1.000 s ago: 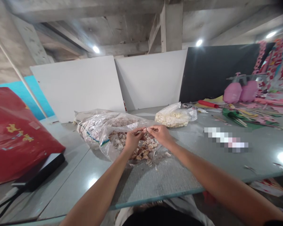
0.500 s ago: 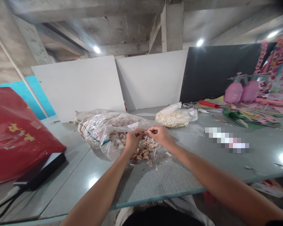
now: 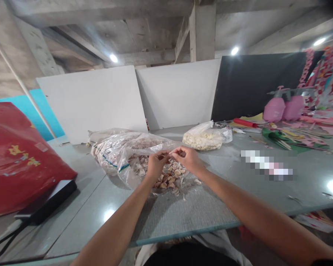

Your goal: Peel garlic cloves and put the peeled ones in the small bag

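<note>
Over a pile of garlic cloves (image 3: 169,179) my left hand (image 3: 157,162) and my right hand (image 3: 187,158) meet at the fingertips. Both hands are pinched around one small pale piece, which looks like a garlic clove (image 3: 171,153) and is mostly hidden by the fingers. Loose skins lie among the unpeeled cloves. The pile spills out of a large clear plastic bag (image 3: 119,142) on the left. Behind my right hand sits a smaller clear bag of pale peeled cloves (image 3: 202,139).
On the grey table (image 3: 183,218), a red bag (image 3: 24,159) and a black box (image 3: 54,201) with cables stand at the left. Pink spray bottles (image 3: 274,109), a red roll (image 3: 244,122) and craft scraps lie at the right. White and black boards line the back.
The fingertips of both hands have shifted slightly up and to the left around the small piece. Bags and pile look the same.
</note>
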The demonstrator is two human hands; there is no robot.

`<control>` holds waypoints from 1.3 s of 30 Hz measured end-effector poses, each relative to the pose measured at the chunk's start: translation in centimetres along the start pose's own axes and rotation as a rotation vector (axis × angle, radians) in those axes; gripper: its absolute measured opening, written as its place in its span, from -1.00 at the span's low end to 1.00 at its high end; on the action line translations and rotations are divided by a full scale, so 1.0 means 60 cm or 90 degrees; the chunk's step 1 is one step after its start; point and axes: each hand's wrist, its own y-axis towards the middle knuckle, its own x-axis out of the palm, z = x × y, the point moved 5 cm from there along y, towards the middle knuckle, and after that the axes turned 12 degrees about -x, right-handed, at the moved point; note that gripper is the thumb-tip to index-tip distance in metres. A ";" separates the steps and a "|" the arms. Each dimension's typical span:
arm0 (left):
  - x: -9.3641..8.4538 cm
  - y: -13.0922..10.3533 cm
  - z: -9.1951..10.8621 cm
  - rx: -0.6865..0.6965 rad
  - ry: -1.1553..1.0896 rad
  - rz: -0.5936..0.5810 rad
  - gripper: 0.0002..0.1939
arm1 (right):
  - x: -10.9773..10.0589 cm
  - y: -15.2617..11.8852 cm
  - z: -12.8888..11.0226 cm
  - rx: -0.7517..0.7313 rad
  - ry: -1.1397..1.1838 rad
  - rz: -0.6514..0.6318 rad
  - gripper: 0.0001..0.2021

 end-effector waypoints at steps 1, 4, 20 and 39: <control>-0.001 0.000 0.000 0.003 0.002 0.000 -0.64 | 0.000 0.000 0.001 -0.003 0.001 0.005 -0.83; -0.003 0.002 -0.002 0.004 0.011 -0.003 -0.66 | 0.002 0.001 0.005 -0.018 0.007 -0.009 -0.83; 0.005 -0.013 0.017 0.032 0.082 -0.042 -0.71 | -0.005 0.006 0.001 -0.062 -0.065 -0.075 -0.85; 0.010 -0.011 0.008 -0.010 0.110 -0.043 -0.65 | -0.007 0.009 -0.002 -0.121 -0.074 -0.082 -0.89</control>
